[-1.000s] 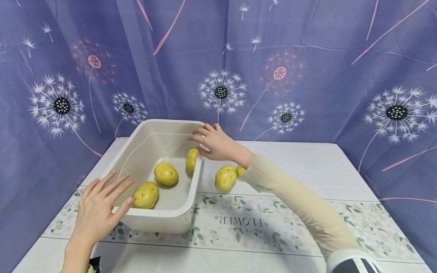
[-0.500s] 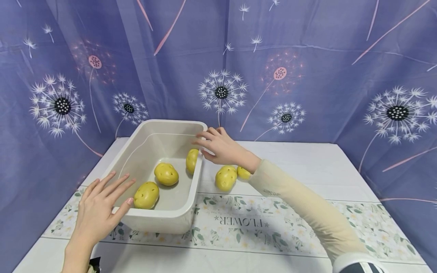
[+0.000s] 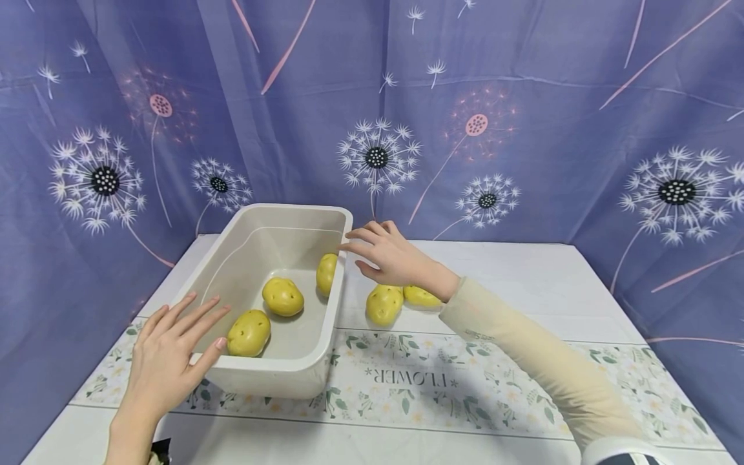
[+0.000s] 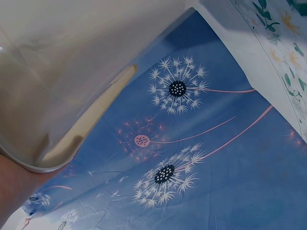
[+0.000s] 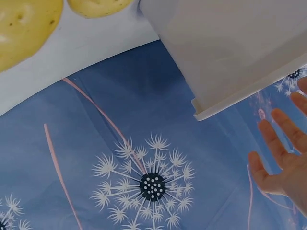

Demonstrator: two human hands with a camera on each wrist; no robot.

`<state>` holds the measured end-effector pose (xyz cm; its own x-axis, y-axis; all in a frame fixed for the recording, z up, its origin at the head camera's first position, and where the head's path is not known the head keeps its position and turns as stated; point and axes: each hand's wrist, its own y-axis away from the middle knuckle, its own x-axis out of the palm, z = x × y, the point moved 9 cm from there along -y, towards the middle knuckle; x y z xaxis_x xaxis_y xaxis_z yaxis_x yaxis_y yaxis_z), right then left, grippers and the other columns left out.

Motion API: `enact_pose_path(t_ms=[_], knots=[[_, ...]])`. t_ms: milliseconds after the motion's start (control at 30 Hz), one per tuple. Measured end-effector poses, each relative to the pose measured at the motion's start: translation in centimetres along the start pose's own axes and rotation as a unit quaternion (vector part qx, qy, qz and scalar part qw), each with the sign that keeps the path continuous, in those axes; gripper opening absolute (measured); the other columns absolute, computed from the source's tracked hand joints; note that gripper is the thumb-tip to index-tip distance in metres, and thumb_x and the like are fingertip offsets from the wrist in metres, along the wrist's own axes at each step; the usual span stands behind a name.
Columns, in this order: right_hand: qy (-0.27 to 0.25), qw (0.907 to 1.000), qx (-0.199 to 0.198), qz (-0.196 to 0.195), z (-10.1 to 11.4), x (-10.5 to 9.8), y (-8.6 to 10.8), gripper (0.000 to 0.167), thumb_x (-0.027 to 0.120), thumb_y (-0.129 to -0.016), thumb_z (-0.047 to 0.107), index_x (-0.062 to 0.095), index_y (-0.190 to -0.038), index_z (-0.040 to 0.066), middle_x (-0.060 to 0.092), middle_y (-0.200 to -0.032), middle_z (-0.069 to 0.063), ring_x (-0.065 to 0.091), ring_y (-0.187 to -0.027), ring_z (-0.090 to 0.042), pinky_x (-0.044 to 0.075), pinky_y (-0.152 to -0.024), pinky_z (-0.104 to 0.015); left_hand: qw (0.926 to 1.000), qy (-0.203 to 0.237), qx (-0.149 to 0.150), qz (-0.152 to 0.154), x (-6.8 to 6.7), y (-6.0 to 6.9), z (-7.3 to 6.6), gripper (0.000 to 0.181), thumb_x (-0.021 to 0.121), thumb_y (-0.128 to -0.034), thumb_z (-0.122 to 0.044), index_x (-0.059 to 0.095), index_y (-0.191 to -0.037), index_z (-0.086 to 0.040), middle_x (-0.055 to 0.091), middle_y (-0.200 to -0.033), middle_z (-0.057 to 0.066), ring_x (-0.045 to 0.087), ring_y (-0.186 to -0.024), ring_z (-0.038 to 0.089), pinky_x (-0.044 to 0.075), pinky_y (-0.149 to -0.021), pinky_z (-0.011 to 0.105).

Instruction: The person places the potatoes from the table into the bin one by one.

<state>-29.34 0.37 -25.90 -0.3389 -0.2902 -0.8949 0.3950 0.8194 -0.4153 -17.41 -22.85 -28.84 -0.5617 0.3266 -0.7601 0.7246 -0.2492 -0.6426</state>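
Note:
Three yellow potatoes lie in the pale bin (image 3: 273, 381): one near its front left (image 3: 248, 332), a middle potato (image 3: 283, 296) and a third potato (image 3: 327, 274) by the right wall. My left hand (image 3: 165, 361) lies at the bin's front left corner, fingers spread and reaching over the rim. At the bin's right rim my right hand (image 3: 395, 255) hovers with relaxed fingers and holds nothing. Below it, outside the bin, sit a potato (image 3: 384, 305) and a partly hidden potato (image 3: 421, 296). The right wrist view shows the right hand (image 5: 283, 153) beside the bin (image 5: 225, 52).
The white table (image 3: 500, 278) carries a floral strip (image 3: 407, 400) with lettering across it. Blue-violet curtain (image 3: 302, 129) with dandelion prints hangs behind the table and at both sides.
My right hand has drawn back rightward and toward me from over the bin's rim, and more of the rightmost potato shows. My left hand and the bin have not moved.

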Motion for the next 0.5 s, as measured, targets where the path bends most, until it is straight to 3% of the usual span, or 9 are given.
enact_pose_path(t_ms=[500], knots=[[0.007,0.9999,-0.013,-0.003,0.0,0.3,1.8,0.036,0.056,-0.084,0.019,0.054,-0.12,0.018,0.054,-0.123,-0.006,0.047,-0.106,-0.022,0.035,-0.079,-0.04,1.0,0.001,-0.002,0.0,-0.1,-0.1,0.0,0.039,0.055,-0.0805,-0.037,0.061,-0.115,-0.018,0.06,-0.119,0.01,0.043,-0.123,0.028,0.026,-0.102,0.05]])
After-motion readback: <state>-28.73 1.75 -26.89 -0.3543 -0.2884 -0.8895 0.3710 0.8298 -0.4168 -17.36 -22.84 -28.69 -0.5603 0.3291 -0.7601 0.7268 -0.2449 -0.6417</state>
